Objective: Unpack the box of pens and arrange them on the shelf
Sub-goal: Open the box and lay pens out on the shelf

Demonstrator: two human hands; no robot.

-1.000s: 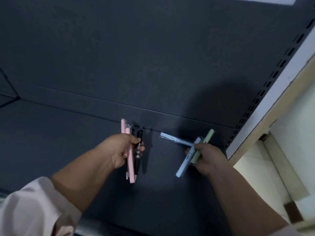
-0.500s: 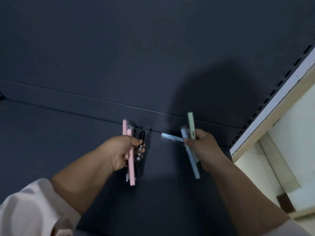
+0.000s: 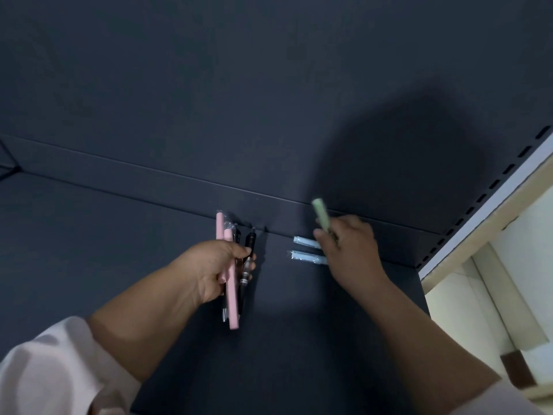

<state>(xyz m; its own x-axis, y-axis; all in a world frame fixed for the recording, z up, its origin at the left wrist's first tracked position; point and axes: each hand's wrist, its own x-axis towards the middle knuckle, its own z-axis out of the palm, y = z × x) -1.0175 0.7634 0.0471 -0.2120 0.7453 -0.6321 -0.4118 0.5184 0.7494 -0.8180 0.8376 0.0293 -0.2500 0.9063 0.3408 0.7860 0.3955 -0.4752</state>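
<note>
Nearest, a pale pink sleeve leads up to the left hand, which is closed around a bundle of pink and black plastic pens. Their long axes run from near to far, and their far tips reach toward the back of the dark blue-grey metal shelf.

Just to the right, clear of that bundle, two light blue plastic pens lie flat on the shelf, parallel and close together. Their long axes run left to right, crosswise to the bundle. Their right ends are hidden under the right hand, which is blurred, so I cannot tell whether it touches them.

That hand pinches a pale green plastic pen by its lower end, and the free end slants up and away to the left, over the raised strip at the shelf's back edge.

The coming move likely turns on that angle. The green pen stands steeply across the line of the blue pair and would need turning roughly a quarter turn to lie parallel with them. The right hand sits directly over the row and is the nearer one to place it. The left is beside the pair's left ends.

Behind rises the dark back panel, with a slotted upright at far right. The pen box is not in view.
</note>
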